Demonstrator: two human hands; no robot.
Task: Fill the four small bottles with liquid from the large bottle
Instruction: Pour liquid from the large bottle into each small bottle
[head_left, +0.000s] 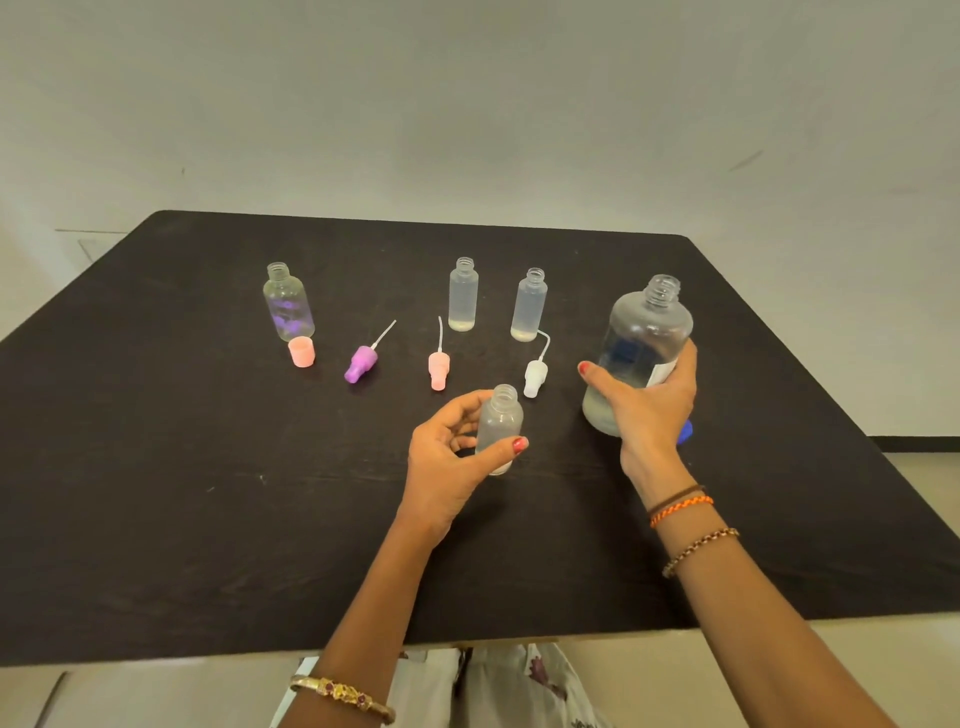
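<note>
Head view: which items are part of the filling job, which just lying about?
Job: large clear plastic bottle gripped by right hand; small frosted bottle in left hand; three uncapped small bottles behind.
Lying about: pink cap, purple, pink, white spray tops, blue cap.

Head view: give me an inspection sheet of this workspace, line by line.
Surface: dark table, bare in the near half.
Job's things: large bottle uncapped, tilted; small bottle uncapped, in hand; two slim bottles and a round bottle stand open at the back.
Clutter: pink cap, purple, pink and white spray tops lying loose; blue cap behind the wrist.
Hands: left hand grips the small bottle; right hand grips the large bottle.
Cables: nothing seen.
Surroundings: plain pale wall.
</note>
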